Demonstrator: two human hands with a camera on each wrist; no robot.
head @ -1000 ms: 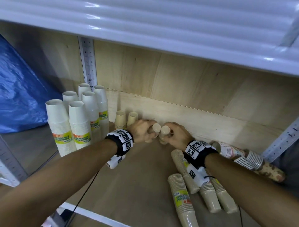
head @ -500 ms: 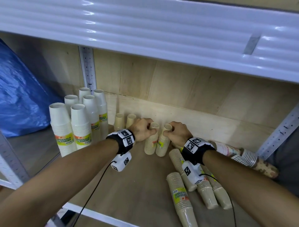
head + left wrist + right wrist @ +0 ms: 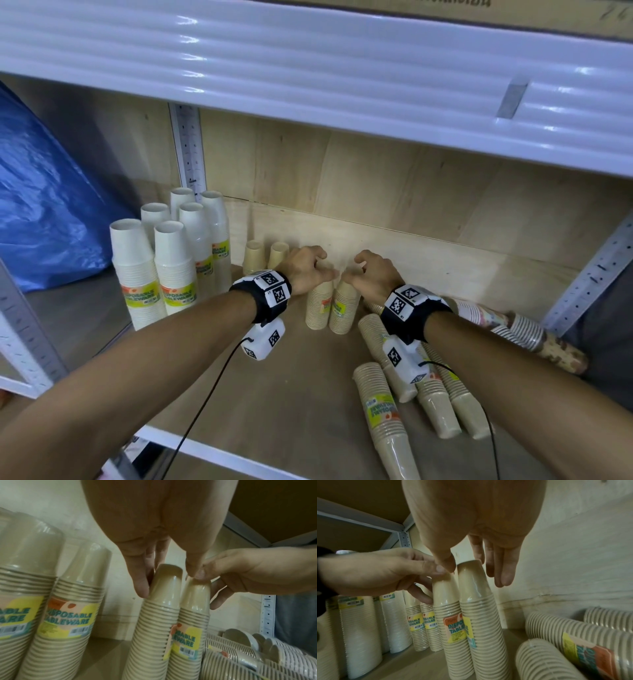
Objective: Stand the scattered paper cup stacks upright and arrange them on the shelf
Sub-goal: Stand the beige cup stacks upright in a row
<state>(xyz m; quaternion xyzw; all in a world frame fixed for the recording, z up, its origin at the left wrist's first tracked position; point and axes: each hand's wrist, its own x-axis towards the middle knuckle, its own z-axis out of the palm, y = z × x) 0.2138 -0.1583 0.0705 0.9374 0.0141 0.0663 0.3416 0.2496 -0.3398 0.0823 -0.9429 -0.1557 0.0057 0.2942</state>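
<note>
Two beige cup stacks, wrapped and labelled, stand upright side by side mid-shelf: the left stack (image 3: 318, 308) (image 3: 159, 615) (image 3: 447, 608) and the right stack (image 3: 344, 311) (image 3: 193, 615) (image 3: 484, 615). My left hand (image 3: 325, 267) (image 3: 168, 574) hovers at the left stack's top, fingers straight, the index brushing its side. My right hand (image 3: 356, 270) (image 3: 474, 572) hangs over the right stack's top with loose, straight fingers. The two thumbs touch. Several more beige stacks (image 3: 387, 411) lie on their sides under my right forearm.
Several white upright stacks (image 3: 171, 267) stand at the left, with two small beige ones (image 3: 255, 257) behind them. Patterned stacks (image 3: 513, 329) lie at the right by the metal post (image 3: 582, 284). A blue bag (image 3: 41, 205) sits far left. The upper shelf (image 3: 308, 68) hangs low overhead.
A second ago both hands gripped the two stacks by their tops. The stacks now stand on the shelf board and both hands have loosened and spread their fingers.
</note>
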